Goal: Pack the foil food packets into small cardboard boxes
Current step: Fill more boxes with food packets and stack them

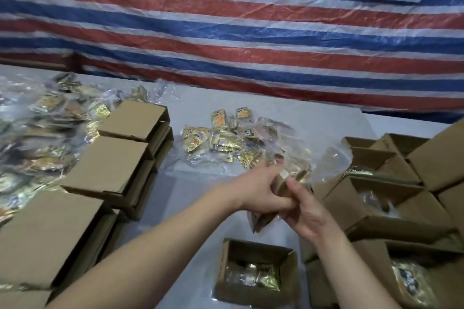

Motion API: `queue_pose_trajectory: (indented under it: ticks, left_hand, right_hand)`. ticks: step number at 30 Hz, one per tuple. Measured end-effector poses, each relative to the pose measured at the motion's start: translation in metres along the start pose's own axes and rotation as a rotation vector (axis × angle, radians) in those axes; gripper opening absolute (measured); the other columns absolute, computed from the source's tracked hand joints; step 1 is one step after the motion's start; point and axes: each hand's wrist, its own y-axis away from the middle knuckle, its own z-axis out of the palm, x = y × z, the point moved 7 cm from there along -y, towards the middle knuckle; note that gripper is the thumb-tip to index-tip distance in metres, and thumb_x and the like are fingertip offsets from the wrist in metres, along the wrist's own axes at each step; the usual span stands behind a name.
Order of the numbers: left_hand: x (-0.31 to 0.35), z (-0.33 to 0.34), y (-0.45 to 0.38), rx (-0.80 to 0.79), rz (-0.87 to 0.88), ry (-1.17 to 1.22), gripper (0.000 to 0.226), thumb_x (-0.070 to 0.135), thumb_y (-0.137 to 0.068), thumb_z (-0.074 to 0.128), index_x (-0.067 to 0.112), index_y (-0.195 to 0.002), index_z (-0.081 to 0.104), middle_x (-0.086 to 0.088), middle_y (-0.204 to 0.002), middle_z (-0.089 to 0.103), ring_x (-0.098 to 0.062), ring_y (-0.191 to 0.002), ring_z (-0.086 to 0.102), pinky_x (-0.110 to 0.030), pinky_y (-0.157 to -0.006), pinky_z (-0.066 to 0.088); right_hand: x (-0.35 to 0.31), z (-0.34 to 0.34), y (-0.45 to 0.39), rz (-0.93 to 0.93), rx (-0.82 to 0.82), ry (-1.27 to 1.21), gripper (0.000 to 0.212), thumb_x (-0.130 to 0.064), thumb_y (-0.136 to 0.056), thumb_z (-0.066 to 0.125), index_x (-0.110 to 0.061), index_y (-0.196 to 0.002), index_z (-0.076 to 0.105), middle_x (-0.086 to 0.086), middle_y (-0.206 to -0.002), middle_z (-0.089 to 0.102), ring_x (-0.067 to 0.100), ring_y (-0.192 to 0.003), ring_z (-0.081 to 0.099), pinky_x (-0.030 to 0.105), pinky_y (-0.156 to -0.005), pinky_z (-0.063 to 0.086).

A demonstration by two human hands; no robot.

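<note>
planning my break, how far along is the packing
Done: brown cardboard boxes at right hold packets. In hand: left hand and right hand grip gold foil packets above the open small box. Left: loose packets and closed flat boxes.

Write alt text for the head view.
Both hands, left hand and right hand, grip a bunch of foil packets above an open small box already holding packets. Closed boxes are stacked left, loose packets lie on the table beyond.
</note>
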Motion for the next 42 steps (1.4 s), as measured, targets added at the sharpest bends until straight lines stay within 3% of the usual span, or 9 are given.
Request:
queue_pose_trajectory:
  ticks: [4,6,9,13,18,27,33,36,42]
  left_hand:
    - [-0.010,0.014,0.023,0.046,-0.025,-0.306,0.088,0.073,-0.074,0.060,0.037,-0.147,0.028,-0.011,-0.145,0.034,-0.031,-0.131,0.042,-0.042,-0.106,0.042]
    - [-0.039,0.029,0.041,0.032,-0.135,-0.129,0.100,0.083,-0.073,0.050,0.033,-0.153,0.019,0.000,-0.158,0.023,-0.022,-0.138,0.035,-0.039,-0.112,0.034]
    - [-0.101,0.063,0.070,0.099,-0.328,0.169,0.077,0.067,-0.089,0.047,0.026,-0.152,0.028,0.002,-0.156,0.030,-0.014,-0.131,0.043,-0.032,-0.112,0.034]
    - [-0.157,0.125,0.097,0.085,-0.478,0.157,0.065,0.039,-0.098,0.051,0.014,-0.152,0.025,-0.006,-0.155,0.032,-0.016,-0.140,0.035,-0.024,-0.116,0.025]
    - [-0.174,0.152,0.108,0.141,-0.467,0.318,0.050,0.028,-0.101,0.047,0.023,-0.148,0.031,0.001,-0.152,0.039,-0.008,-0.137,0.039,-0.017,-0.110,0.028]
    - [-0.177,0.150,0.111,0.201,-0.414,0.266,0.049,0.033,-0.104,0.038,0.030,-0.152,0.027,0.007,-0.155,0.032,-0.008,-0.142,0.030,-0.011,-0.109,0.020]
    - [-0.186,0.154,0.111,0.204,-0.455,0.449,0.035,0.034,-0.094,0.057,0.030,-0.128,0.049,0.004,-0.132,0.058,-0.015,-0.126,0.054,-0.032,-0.109,0.040]
    - [-0.191,0.157,0.109,0.182,-0.427,0.556,0.081,0.044,-0.065,0.073,0.031,-0.136,0.036,-0.002,-0.128,0.060,-0.019,-0.119,0.059,-0.032,-0.110,0.039]
    - [-0.184,0.164,0.107,0.160,-0.412,0.439,0.044,0.034,-0.103,0.041,0.033,-0.147,0.034,0.007,-0.150,0.037,-0.004,-0.135,0.037,-0.014,-0.112,0.022]
  right_hand:
    - [0.019,-0.019,0.024,-0.025,0.143,0.142,0.065,-0.027,-0.076,0.078,0.003,-0.130,0.056,0.021,-0.114,0.070,0.031,-0.101,0.070,0.036,-0.074,0.061]
    - [0.033,-0.035,0.037,-0.031,0.232,0.098,0.055,-0.024,-0.082,0.069,-0.001,-0.130,0.057,0.022,-0.119,0.068,0.032,-0.105,0.069,0.039,-0.078,0.061]
    - [0.047,-0.055,0.053,-0.056,0.336,-0.005,0.047,-0.021,-0.080,0.065,-0.002,-0.122,0.059,0.021,-0.111,0.071,0.032,-0.099,0.071,0.040,-0.074,0.060]
    - [0.069,-0.054,0.060,0.045,0.357,0.369,0.046,-0.017,-0.076,0.073,-0.003,-0.118,0.062,0.017,-0.112,0.072,0.029,-0.103,0.070,0.041,-0.089,0.056]
    - [0.088,-0.035,0.055,0.101,0.116,0.881,0.039,-0.011,-0.082,0.080,-0.023,-0.112,0.057,-0.010,-0.101,0.070,-0.001,-0.091,0.067,0.012,-0.074,0.050]
    - [0.085,-0.047,0.040,0.020,0.171,0.951,0.050,-0.015,-0.072,0.087,-0.021,-0.113,0.060,-0.002,-0.102,0.072,0.008,-0.094,0.068,0.019,-0.078,0.053]
    - [0.090,-0.022,0.039,-0.007,-0.152,1.456,0.060,-0.050,-0.071,0.078,-0.050,-0.123,0.048,-0.024,-0.108,0.065,-0.003,-0.096,0.064,0.022,-0.086,0.053]
    - [0.106,-0.012,0.042,0.056,-0.365,1.706,0.058,-0.064,-0.073,0.067,-0.042,-0.124,0.049,-0.021,-0.108,0.064,0.000,-0.094,0.062,0.024,-0.082,0.053]
    - [0.145,-0.029,0.051,0.438,-0.445,1.548,0.037,-0.038,-0.087,0.067,-0.030,-0.123,0.058,-0.004,-0.116,0.067,0.010,-0.101,0.062,0.028,-0.093,0.050]
